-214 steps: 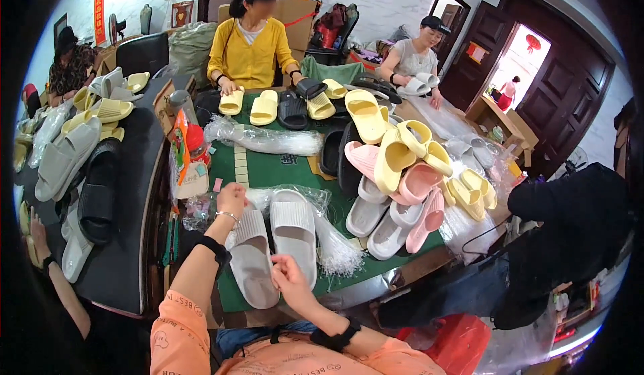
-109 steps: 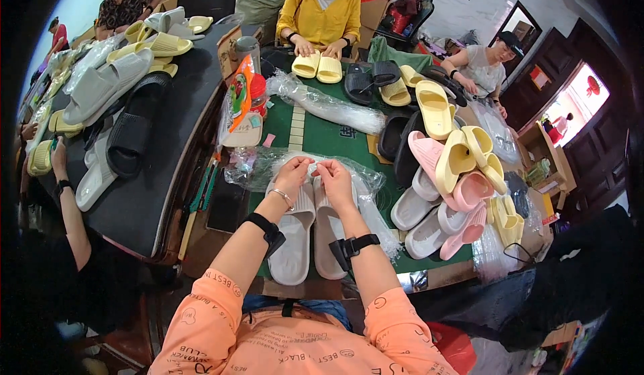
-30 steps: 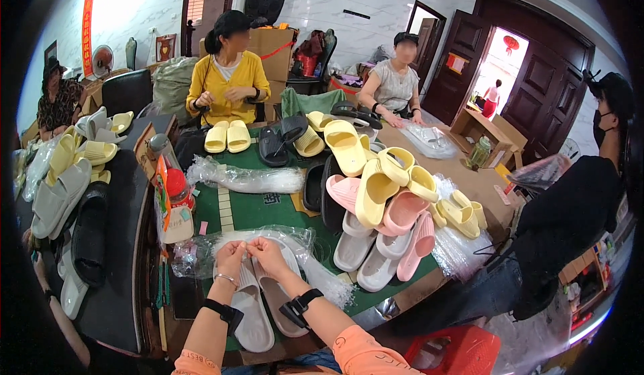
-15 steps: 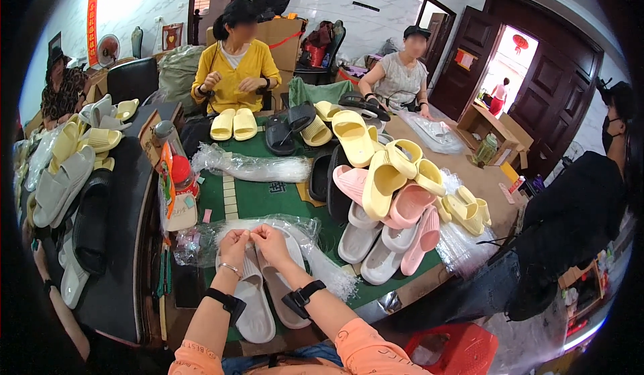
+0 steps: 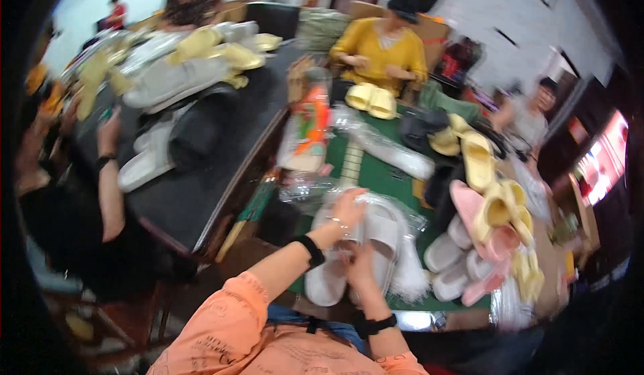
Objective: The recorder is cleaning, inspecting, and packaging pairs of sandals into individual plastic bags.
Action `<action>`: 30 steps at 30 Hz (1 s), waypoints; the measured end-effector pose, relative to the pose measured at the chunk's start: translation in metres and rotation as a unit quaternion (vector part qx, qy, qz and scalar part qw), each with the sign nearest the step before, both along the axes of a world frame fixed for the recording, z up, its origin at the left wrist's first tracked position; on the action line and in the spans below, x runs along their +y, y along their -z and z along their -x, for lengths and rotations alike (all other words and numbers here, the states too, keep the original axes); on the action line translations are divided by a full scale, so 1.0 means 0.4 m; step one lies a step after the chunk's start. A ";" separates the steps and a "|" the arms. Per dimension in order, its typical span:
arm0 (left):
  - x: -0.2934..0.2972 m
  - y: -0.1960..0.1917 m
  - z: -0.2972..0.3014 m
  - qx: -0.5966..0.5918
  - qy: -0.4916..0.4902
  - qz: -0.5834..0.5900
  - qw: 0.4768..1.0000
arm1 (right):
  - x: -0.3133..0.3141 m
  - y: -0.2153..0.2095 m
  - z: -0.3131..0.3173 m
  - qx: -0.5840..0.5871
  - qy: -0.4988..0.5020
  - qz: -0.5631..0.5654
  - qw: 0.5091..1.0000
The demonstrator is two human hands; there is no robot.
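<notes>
A pair of pale grey slippers lies in front of me, the left slipper and the right slipper side by side, toes away from me. Over the toe end of the left slipper is my left hand, its fingers smeared by motion. Lower down, my right hand touches the slippers around the strap opening between them; blur hides how its fingers are set. Beneath and beside the pair is clear plastic packaging.
On the right stands a pile of yellow slippers, pink slippers and grey ones. A long plastic bundle crosses the green mat. On the left, a dark table bears more slippers. Other people sit around the tables.
My view has swung left, so the scene appears further right and tilted. My hands, together over the slippers before, have parted: the left is at the toe end, the right nearer me.
</notes>
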State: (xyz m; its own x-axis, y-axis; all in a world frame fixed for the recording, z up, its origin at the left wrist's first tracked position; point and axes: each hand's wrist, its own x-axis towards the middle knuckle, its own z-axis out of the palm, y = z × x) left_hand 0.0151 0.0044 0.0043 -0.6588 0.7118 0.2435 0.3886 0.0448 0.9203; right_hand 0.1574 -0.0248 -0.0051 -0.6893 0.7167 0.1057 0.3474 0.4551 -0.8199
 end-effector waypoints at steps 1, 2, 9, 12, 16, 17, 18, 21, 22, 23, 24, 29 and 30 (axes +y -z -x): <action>-0.017 -0.024 0.005 0.048 -0.039 -0.032 0.998 | 0.000 0.014 0.004 0.084 0.013 0.079 0.993; -0.035 -0.040 0.018 0.098 -0.067 -0.062 0.991 | 0.007 0.050 0.009 0.106 0.030 0.017 0.994; -0.319 -0.289 0.270 0.303 -0.346 -0.056 0.886 | -0.011 -0.152 -0.046 0.005 0.048 -0.277 0.960; -0.468 -0.284 0.440 0.344 -0.546 0.053 0.762 | 0.062 -0.275 -0.080 0.045 0.077 -0.341 0.936; -0.590 -0.257 0.626 0.156 -0.640 0.222 0.719 | 0.268 -0.419 -0.183 0.038 0.222 -0.500 0.836; -0.570 -0.270 0.610 0.084 -0.619 0.268 0.733 | 0.323 -0.470 -0.224 0.026 0.254 -0.476 0.841; -0.610 -0.245 0.666 0.111 -0.599 0.271 0.746 | 0.391 -0.499 -0.260 0.023 0.291 -0.495 0.818; -0.686 -0.184 0.794 0.130 -0.580 0.284 0.752 | 0.530 -0.591 -0.332 -0.102 0.384 -0.393 0.829; -0.645 -0.199 0.752 0.100 -0.569 0.286 0.765 | 0.583 -0.589 -0.383 -0.139 0.419 -0.383 0.811; -0.626 -0.202 0.731 0.071 -0.562 0.292 0.770 | 0.618 -0.577 -0.415 -0.141 0.421 -0.387 0.808; -0.752 -0.106 0.896 0.068 -0.560 0.204 0.800 | 0.646 -0.572 -0.405 -0.179 0.399 -0.295 0.849; -0.681 -0.132 0.845 -0.035 -0.472 0.193 0.859 | 0.737 -0.524 -0.512 -0.259 0.327 -0.140 0.898; -0.675 -0.124 0.853 -0.030 -0.492 0.182 0.851 | 0.736 -0.524 -0.510 -0.233 0.309 -0.153 0.909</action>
